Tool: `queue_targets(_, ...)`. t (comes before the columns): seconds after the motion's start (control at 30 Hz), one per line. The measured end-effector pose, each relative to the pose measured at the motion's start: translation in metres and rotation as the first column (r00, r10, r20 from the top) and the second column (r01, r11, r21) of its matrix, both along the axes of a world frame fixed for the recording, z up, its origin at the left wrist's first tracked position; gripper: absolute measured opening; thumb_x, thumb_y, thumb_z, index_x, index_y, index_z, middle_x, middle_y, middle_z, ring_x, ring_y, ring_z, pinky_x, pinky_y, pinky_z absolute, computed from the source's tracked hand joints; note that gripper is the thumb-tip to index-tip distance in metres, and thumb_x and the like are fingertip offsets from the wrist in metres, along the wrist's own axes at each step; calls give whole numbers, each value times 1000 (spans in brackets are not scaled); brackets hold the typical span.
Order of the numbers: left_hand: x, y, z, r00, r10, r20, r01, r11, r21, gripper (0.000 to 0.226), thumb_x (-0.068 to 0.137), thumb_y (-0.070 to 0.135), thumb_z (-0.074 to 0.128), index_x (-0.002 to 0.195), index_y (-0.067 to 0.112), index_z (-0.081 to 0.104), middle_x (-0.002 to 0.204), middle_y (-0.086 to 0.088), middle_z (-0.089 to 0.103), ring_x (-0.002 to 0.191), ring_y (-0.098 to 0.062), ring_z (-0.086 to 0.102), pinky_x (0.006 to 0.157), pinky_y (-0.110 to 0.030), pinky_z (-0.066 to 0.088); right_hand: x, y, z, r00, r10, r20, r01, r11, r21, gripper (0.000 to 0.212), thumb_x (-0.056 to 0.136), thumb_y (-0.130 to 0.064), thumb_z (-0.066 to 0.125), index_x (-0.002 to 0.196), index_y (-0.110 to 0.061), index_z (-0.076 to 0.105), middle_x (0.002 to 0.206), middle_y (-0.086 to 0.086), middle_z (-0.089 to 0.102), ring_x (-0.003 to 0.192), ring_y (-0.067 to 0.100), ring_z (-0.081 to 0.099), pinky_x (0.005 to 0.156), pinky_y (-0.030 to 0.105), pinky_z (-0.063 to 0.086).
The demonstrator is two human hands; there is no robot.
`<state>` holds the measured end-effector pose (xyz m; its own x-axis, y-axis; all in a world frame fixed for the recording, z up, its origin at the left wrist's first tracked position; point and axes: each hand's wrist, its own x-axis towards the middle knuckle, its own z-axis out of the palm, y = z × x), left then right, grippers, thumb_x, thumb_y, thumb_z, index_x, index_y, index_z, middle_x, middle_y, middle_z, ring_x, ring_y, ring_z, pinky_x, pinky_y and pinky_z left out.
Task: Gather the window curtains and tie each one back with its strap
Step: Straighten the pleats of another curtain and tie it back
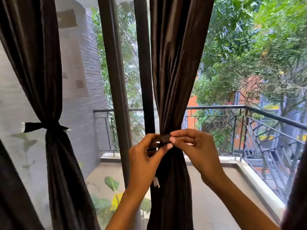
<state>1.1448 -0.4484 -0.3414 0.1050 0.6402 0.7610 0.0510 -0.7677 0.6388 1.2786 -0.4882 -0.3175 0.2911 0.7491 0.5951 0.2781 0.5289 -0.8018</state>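
Observation:
A dark brown curtain (174,72) hangs in the middle of the window, gathered into a narrow bunch at waist height. Its dark strap (163,138) wraps that bunch. My left hand (146,156) pinches one end of the strap, and my right hand (194,146) pinches the other end; the fingertips meet in front of the curtain. A small white tag hangs below my left hand. To the left, a second dark curtain (49,80) is cinched by its own strap (44,126), tied with both ends sticking out sideways.
A dark window frame post (116,80) stands between the two curtains. Beyond the glass lie a balcony floor, a black metal railing (249,123), a grey wall and green trees. More dark fabric (295,188) hangs at the right edge. Potted leaves (111,183) show low down.

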Motion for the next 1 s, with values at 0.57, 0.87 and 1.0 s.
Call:
queue_targets(0.57,16,23,14,987,-43,157,88,953,-291,10,84,8,68,75,12,72,71,-4,73,73,-20,72,62,-30,58,-3,11,-57,644,-485,592,280,869,409,62,61,-17,76,119,-25,55,119,-4,51,105,18,52,76,31,55)
queue_targets(0.87,22,21,1,993,30,111,-12,988,-155,2,80,16,73,79,17,73,74,2,72,74,-13,70,62,-32,58,15,21,-50,983,-174,60,152,950,273,11,86,-14,64,94,-21,66,98,-12,65,94,5,63,73,23,52)
queue_targets(1.0,27,18,-7,980,198,-21,-191,963,191,6,79,12,75,81,17,72,80,11,63,75,-4,63,57,-22,52,19,29,-56,978,-171,-115,196,948,253,10,88,-27,64,96,-22,67,100,-10,69,98,10,65,78,29,52)
